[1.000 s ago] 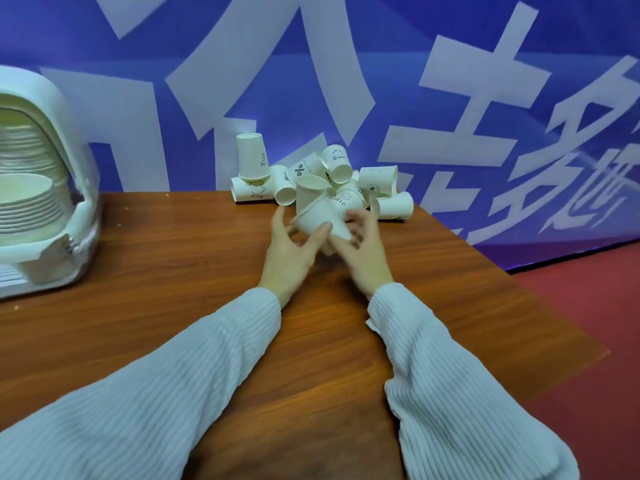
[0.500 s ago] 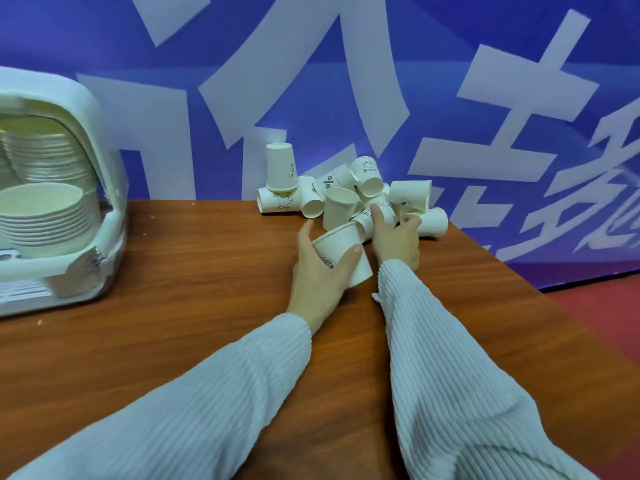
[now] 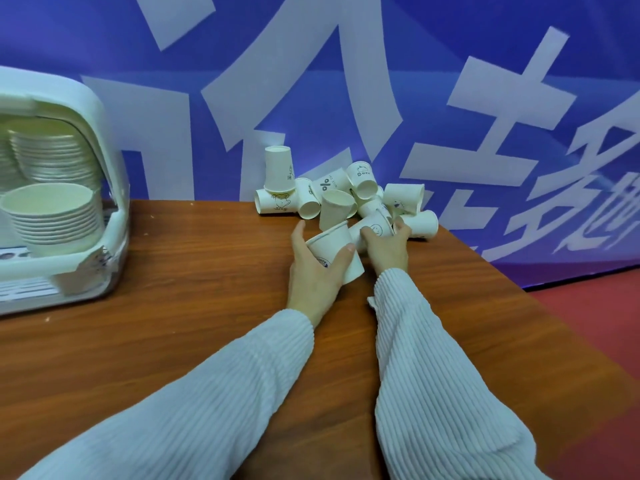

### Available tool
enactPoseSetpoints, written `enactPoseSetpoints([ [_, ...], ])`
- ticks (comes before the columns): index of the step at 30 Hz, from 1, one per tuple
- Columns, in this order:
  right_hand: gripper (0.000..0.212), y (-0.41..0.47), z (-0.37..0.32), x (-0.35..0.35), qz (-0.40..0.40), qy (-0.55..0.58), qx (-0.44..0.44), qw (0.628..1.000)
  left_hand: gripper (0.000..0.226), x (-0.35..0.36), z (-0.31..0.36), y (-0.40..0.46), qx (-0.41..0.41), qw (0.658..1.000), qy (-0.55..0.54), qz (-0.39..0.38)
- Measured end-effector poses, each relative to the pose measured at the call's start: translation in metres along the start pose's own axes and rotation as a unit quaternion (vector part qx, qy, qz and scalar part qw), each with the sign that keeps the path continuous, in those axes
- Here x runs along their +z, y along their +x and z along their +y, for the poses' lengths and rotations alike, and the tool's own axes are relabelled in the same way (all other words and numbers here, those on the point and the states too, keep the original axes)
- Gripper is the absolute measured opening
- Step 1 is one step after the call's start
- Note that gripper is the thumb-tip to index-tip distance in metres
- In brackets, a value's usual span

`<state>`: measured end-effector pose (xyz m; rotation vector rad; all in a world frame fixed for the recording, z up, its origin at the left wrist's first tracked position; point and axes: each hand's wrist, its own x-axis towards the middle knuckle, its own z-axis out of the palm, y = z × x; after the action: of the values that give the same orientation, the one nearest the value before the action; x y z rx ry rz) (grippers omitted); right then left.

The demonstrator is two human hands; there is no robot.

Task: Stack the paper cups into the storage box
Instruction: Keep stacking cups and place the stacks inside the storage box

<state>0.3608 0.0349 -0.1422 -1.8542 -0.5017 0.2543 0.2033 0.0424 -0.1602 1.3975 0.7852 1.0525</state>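
My left hand (image 3: 313, 271) grips a white paper cup (image 3: 332, 245), held upright with its rim tilted toward the back left. Just to its right, my right hand (image 3: 388, 249) curls its fingers round another cup (image 3: 375, 227) lying at the near edge of the pile. The pile of paper cups (image 3: 337, 199) sits at the back of the wooden table (image 3: 194, 299) against the blue banner, most of them on their sides, one upside down on top at the left. The white storage box (image 3: 107, 188) stands at the far left with stacks of cups inside.
A blue banner with large white characters (image 3: 381, 98) hangs right behind the table. The table's right edge runs diagonally, with red floor (image 3: 595, 323) beyond it. Bare wood lies between the storage box and my hands.
Both hands held one cup together a second ago. Now the left hand alone holds it, and the right hand has reached forward into the pile and closed on another cup.
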Motion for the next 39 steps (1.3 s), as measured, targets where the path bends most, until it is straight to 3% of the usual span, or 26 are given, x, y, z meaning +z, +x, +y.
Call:
enactPoseSetpoints([
  [2, 0.077, -0.018, 0.002, -0.009, -0.030, 0.001, -0.016, 0.999, 0.095, -0.004, 0.002, -0.004, 0.003, 1.000, -0.007, 0.012],
  [6, 0.027, -0.044, 0.016, -0.021, -0.069, -0.006, -0.082, 0.994, 0.097, -0.015, 0.009, -0.019, 0.004, 0.999, 0.010, 0.031],
  [11, 0.024, -0.085, 0.014, -0.029, -0.099, -0.023, -0.151, 0.983, 0.091, -0.044, 0.022, -0.041, 0.012, 0.997, 0.025, 0.075],
  [15, 0.026, -0.129, -0.012, -0.020, -0.141, -0.025, -0.241, 0.960, 0.075, -0.092, 0.044, -0.054, 0.066, 0.991, 0.039, 0.109],
  [18, 0.022, -0.172, -0.049, 0.006, -0.212, 0.051, -0.289, 0.932, 0.077, -0.141, 0.065, -0.058, 0.107, 0.979, 0.071, 0.158],
  [24, 0.013, -0.222, -0.130, 0.085, -0.203, 0.105, -0.366, 0.902, 0.073, -0.240, 0.099, -0.065, 0.159, 0.944, 0.087, 0.277],
  [32, 0.024, -0.248, -0.184, 0.162, -0.315, -0.139, -0.443, 0.828, 0.071, -0.320, 0.109, -0.075, 0.157, 0.922, 0.091, 0.343],
  [39, 0.021, -0.249, -0.200, 0.178, -0.276, -0.296, -0.535, 0.742, 0.070, -0.342, 0.109, -0.071, 0.158, 0.916, 0.112, 0.351],
])
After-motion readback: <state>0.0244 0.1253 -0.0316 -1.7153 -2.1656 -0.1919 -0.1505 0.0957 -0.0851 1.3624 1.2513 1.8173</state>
